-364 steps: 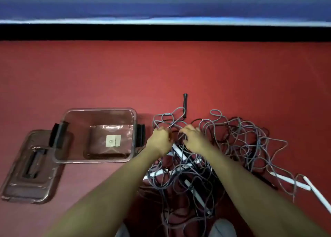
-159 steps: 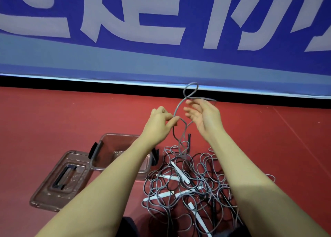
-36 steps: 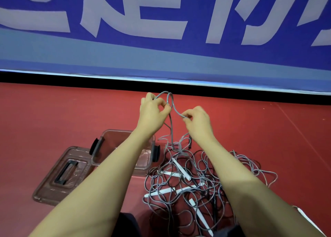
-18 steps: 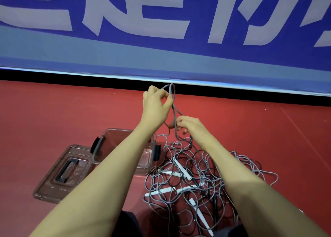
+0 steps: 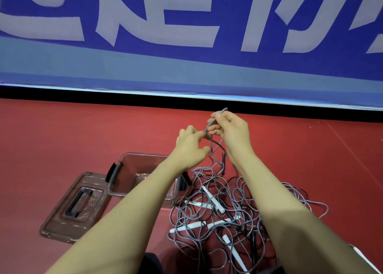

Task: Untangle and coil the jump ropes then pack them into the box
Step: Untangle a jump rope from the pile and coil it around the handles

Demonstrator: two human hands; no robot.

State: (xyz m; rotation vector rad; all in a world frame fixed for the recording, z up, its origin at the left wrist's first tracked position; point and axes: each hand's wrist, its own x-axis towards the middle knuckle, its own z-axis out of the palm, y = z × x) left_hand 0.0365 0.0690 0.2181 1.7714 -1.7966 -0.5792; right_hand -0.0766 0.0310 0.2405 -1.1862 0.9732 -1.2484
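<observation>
Your right hand [image 5: 232,132] is raised above the pile of jump ropes [image 5: 223,213], and its fingers are curled shut on a grey rope strand [image 5: 215,147]. The end of the strand sticks up past your fingertips. Your left hand [image 5: 191,149] is just beside the right one and a little lower. Its fingers are half bent, and the tips pinch or touch the same strand; you cannot tell which for sure. The strand hangs down from both hands into the pile.

The pile lies on the red floor [image 5: 62,137], right under your hands. It is a big knot of grey and dark ropes with white handles [image 5: 213,199] poking out. A black handle [image 5: 223,161] stands up at the far side of the pile.

The clear box [image 5: 132,182] sits on the floor, touching the pile's left side. No rope shows inside it. Your left arm covers part of it. The lid [image 5: 74,207] lies flat on the floor, left of the box.
</observation>
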